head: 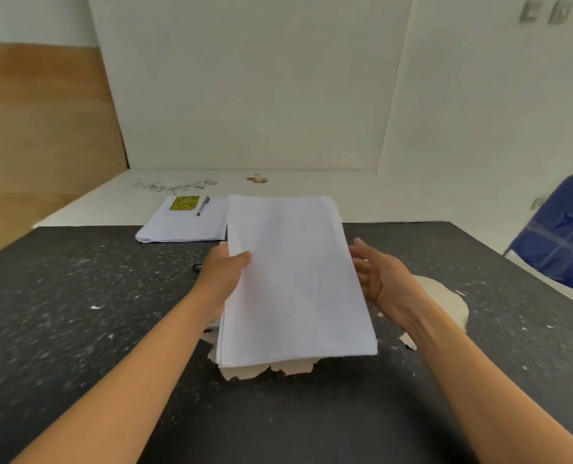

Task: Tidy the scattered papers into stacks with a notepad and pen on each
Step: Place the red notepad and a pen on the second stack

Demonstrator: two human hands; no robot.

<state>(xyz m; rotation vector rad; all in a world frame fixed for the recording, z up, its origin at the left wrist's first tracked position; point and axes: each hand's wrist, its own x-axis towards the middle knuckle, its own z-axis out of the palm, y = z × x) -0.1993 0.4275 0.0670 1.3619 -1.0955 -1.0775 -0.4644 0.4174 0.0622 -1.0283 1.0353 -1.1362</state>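
Paper sheets (295, 279) form a white bundle held over the middle of the dark table (77, 313), and its long axis runs away from the person, from the near edge toward the wall. The far end tilts a little upward and the near end hangs just above a torn, pale patch (445, 296) in the table surface. The sheets look clean and blank, with the edges almost aligned; on the left side some thin layers show.

The left hand (224, 272) grips the left long edge, thumb on top of the paper and the other fingers hidden below it. The right hand (378, 279) is spread flat, fingers straight, beside the right long edge; I cannot tell if it touches the paper.

A second stack (184, 226) lies flat at the far edge of the table, left of the held bundle. On it rest a yellow notepad (184, 203) with black pattern and a pen (203, 205), side by side, the pen pointing roughly toward the wall. A blue chair (559, 236) stands at the right.
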